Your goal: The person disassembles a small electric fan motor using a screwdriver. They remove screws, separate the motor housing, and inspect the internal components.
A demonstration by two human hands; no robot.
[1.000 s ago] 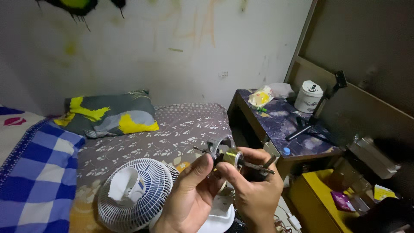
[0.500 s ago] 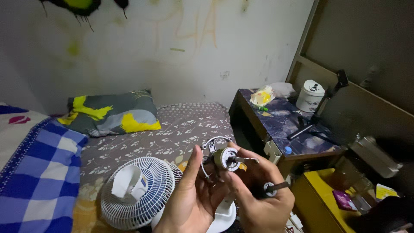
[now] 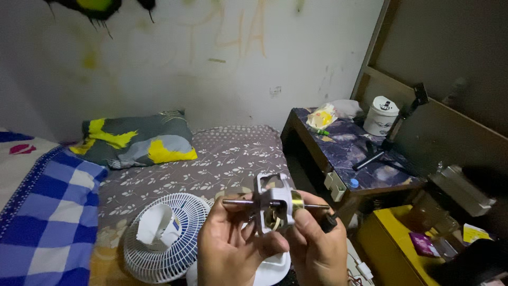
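Both hands hold a small fan motor [image 3: 275, 204] up in front of me, a white-framed block with a metal shaft running left to right and a brass bush on its right side. My left hand [image 3: 233, 246] grips the motor's lower left side, the thumb near the shaft's left end. On the right side, my right hand [image 3: 317, 246] pinches it by the brass bush; a dark screwdriver handle [image 3: 329, 222] sticks out between its fingers. Below the hands lies a white fan base [image 3: 270, 267], partly hidden.
A white fan grille [image 3: 159, 238] lies on the bed's floral sheet [image 3: 222, 159]. A grey-yellow pillow [image 3: 137, 140] and a blue checked blanket [image 3: 47, 212] are at left. A dark side table [image 3: 354, 153] with a white tub [image 3: 382, 115] and tripod stands right; a yellow box [image 3: 391, 249] sits below.
The motor has been turned in my hands so its shaft now lies sideways instead of pointing toward me. The hands have dropped slightly in the frame.
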